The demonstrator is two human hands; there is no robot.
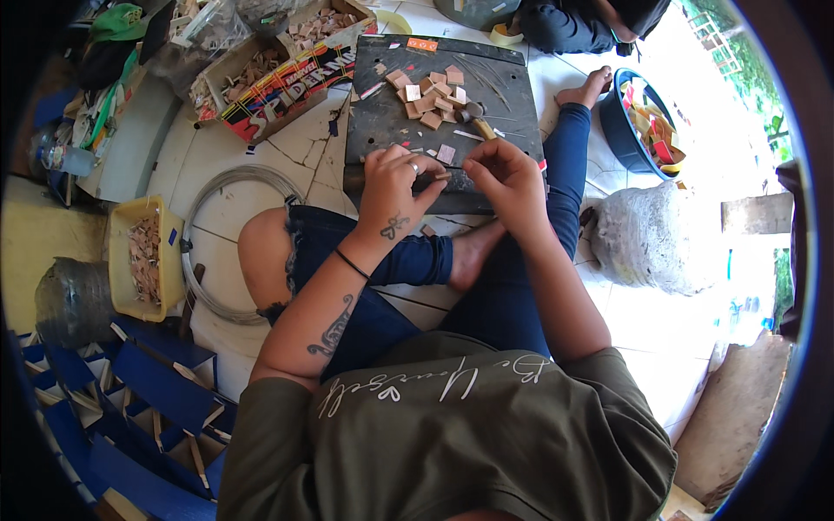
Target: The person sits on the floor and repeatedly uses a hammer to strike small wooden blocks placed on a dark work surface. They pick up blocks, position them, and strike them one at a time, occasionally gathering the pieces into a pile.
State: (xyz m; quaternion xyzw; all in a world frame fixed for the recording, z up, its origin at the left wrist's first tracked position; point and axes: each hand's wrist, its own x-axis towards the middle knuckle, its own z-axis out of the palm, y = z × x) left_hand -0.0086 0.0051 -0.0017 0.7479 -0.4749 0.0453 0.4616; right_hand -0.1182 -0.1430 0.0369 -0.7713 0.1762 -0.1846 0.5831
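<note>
Both my hands are over the near edge of a low dark board [382, 113]. My left hand [395, 178] is closed, with a small wooden block [444, 175] between its fingertips. Close beside it, my right hand [511, 182] is pinched at thumb and forefinger; whatever it grips is too small to make out. Just beyond the hands, a hammer [473, 115] lies on the board with its handle toward my right hand. A loose heap of small square wooden pieces [430, 94] is left of the hammer head, and one pale square [446, 154] lies nearer me.
Cardboard boxes of wood pieces [287, 87] stand far left, near a coil of wire [204, 195] and a yellow tub [123, 304]. Blue box-like pieces [165, 382] are stacked lower left. To the right are a blue basin [618, 130] and a wrapped bundle [647, 234]. Another person [565, 26] sits opposite.
</note>
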